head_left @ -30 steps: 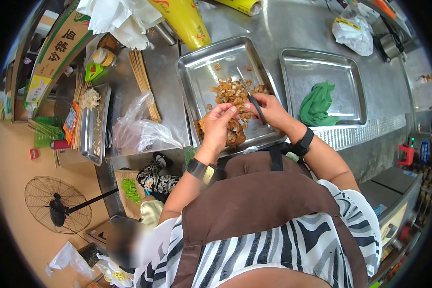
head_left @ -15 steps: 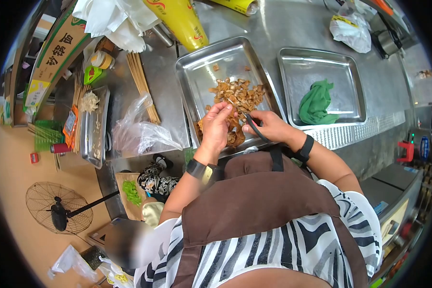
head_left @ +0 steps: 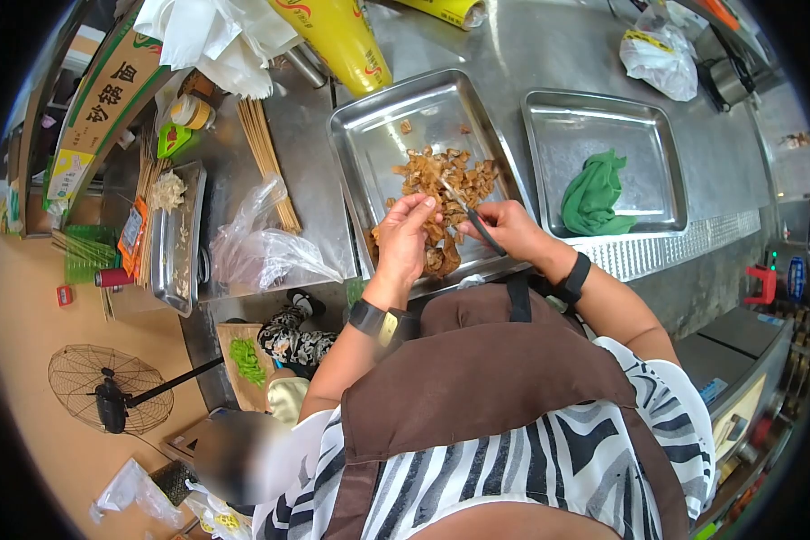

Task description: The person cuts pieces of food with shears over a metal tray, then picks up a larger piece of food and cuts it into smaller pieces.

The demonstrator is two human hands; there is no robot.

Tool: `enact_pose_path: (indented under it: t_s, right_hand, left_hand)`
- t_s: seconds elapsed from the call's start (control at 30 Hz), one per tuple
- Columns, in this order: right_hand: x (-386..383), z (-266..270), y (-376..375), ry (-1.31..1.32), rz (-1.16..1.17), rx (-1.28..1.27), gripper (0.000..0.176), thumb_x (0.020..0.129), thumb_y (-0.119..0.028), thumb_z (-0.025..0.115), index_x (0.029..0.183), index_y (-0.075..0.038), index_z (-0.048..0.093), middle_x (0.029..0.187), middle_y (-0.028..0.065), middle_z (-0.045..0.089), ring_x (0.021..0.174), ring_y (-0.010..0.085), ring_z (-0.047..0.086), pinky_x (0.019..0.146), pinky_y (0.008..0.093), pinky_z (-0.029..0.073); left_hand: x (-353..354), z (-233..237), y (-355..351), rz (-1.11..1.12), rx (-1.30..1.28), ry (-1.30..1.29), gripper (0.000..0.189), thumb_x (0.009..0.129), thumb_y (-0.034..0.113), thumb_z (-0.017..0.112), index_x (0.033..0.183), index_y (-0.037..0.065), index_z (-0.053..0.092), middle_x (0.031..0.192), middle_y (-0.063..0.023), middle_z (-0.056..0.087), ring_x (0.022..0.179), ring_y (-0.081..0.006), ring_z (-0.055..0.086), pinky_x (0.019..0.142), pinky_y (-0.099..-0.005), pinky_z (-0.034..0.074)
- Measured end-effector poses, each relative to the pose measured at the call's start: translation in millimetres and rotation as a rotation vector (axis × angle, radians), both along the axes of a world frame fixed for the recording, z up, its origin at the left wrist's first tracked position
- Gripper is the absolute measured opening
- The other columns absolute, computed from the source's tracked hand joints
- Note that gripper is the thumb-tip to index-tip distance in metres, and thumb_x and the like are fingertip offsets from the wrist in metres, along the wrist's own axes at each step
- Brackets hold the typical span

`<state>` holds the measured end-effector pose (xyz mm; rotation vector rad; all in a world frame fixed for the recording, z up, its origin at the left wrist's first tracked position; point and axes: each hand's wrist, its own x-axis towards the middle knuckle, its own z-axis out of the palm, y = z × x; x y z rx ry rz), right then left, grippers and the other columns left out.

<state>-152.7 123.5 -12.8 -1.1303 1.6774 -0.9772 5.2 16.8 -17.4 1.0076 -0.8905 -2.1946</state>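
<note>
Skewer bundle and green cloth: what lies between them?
In the head view: a metal tray holding brown pieces, with the left hand, right hand and scissors over it, then the rim of a second tray, where the green cloth lies.

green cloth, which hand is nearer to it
Right. The right hand, holding the scissors, is left of the green cloth; the left hand is farther left, beyond the right hand, among the brown pieces.

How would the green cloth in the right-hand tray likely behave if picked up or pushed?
The green cloth looks floppy: its loose folds suggest it would droop when lifted. Pushed, it would probably bunch up rather than roll, since it lies crumpled in the metal tray.
</note>
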Motion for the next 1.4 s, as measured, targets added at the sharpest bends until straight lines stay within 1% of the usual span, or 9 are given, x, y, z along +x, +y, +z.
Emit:
enact_pose_path:
  t_s: [0.1,0.33,0.53,0.7,0.93,1.07,1.23,1.3,1.4]
  right_hand:
    - [2.4,8.8,-6.6,-0.272,-0.116,0.005,0.03,0.081,-0.032,0.069,0.072,-0.004,0.061,0.059,-0.0023,0.053,0.053,0.0051,0.046,0.047,0.0217,0.035]
    - [-3.2,3.0,-24.8,-0.396,-0.13,0.02,0.028,0.081,-0.03,0.069,0.085,-0.003,0.063,0.062,-0.0014,0.057,0.054,0.0056,0.051,0.05,0.0207,0.039]
    - [-2.9,-4.6,-26.7,-0.365,-0.237,-0.122,0.033,0.077,-0.026,0.073,0.098,-0.002,0.064,0.082,0.003,0.064,0.076,0.0084,0.056,0.067,0.0234,0.046]
    - [-5.7,9.2,-30.2,-0.315,-0.013,-0.19,0.03,0.078,-0.015,0.071,0.104,-0.002,0.062,0.094,0.0024,0.063,0.088,0.0104,0.056,0.081,0.0271,0.045]
    - [-11.0,-12.0,-26.3,-0.174,0.021,-0.139,0.024,0.077,-0.013,0.07,0.096,-0.002,0.062,0.088,0.0014,0.062,0.083,0.0092,0.055,0.076,0.0254,0.045]
    - [-16.9,-21.9,-30.0,-0.058,-0.197,-0.081,0.023,0.077,-0.014,0.07,0.095,-0.003,0.061,0.083,0.0,0.061,0.08,0.0085,0.053,0.072,0.025,0.044]
    - [-12.1,1.0,-26.9,0.023,-0.193,-0.082,0.025,0.077,-0.015,0.071,0.096,-0.002,0.061,0.084,0.0012,0.061,0.08,0.0084,0.054,0.072,0.0244,0.044]
    - [-4.9,7.6,-26.3,-0.295,-0.139,-0.13,0.028,0.077,-0.016,0.072,0.098,-0.002,0.06,0.087,0.0028,0.062,0.08,0.0085,0.055,0.072,0.0241,0.045]
    - [2.0,1.6,-29.3,-0.343,-0.1,-0.169,0.029,0.077,-0.015,0.072,0.099,-0.002,0.059,0.087,0.0029,0.062,0.079,0.0079,0.055,0.07,0.0226,0.045]
  left_hand:
    - [-1.3,-7.0,0.4,-0.018,-0.046,-0.046,0.015,0.084,0.011,0.064,0.096,0.005,0.057,0.085,-0.0013,0.061,0.073,-0.0092,0.056,0.06,-0.0196,0.039]
    - [-3.6,-1.2,5.4,-0.105,-0.046,-0.016,0.014,0.084,0.01,0.063,0.095,0.003,0.057,0.083,-0.0013,0.061,0.071,-0.0089,0.057,0.06,-0.0197,0.04]
    - [-1.5,0.4,6.3,-0.126,-0.069,-0.023,0.013,0.084,0.008,0.062,0.095,0.001,0.057,0.082,-0.003,0.06,0.07,-0.0107,0.056,0.064,-0.0218,0.043]
    - [1.5,4.6,7.5,-0.176,-0.054,-0.028,0.012,0.084,0.007,0.061,0.093,0.0,0.058,0.081,-0.0038,0.06,0.07,-0.0118,0.055,0.065,-0.0236,0.043]
    - [10.3,-3.8,6.6,-0.286,-0.017,-0.023,0.01,0.083,0.007,0.061,0.091,0.001,0.059,0.079,-0.0034,0.059,0.07,-0.0121,0.055,0.067,-0.0237,0.043]
    - [14.0,-5.0,5.0,-0.306,-0.025,0.009,0.011,0.084,0.008,0.061,0.093,0.002,0.058,0.08,-0.0025,0.06,0.071,-0.0114,0.055,0.067,-0.0234,0.042]
    - [10.3,-2.3,5.4,-0.184,-0.028,-0.039,0.014,0.085,0.011,0.062,0.096,0.003,0.058,0.082,-0.0019,0.06,0.072,-0.0104,0.056,0.064,-0.0214,0.041]
    - [8.7,-0.1,5.0,-0.157,-0.018,-0.064,0.015,0.086,0.012,0.062,0.097,0.004,0.058,0.083,-0.002,0.06,0.072,-0.0101,0.056,0.063,-0.0207,0.041]
    - [4.3,4.7,5.8,-0.183,-0.044,-0.087,0.017,0.086,0.012,0.061,0.1,0.002,0.057,0.085,-0.0022,0.06,0.072,-0.0103,0.057,0.062,-0.021,0.042]
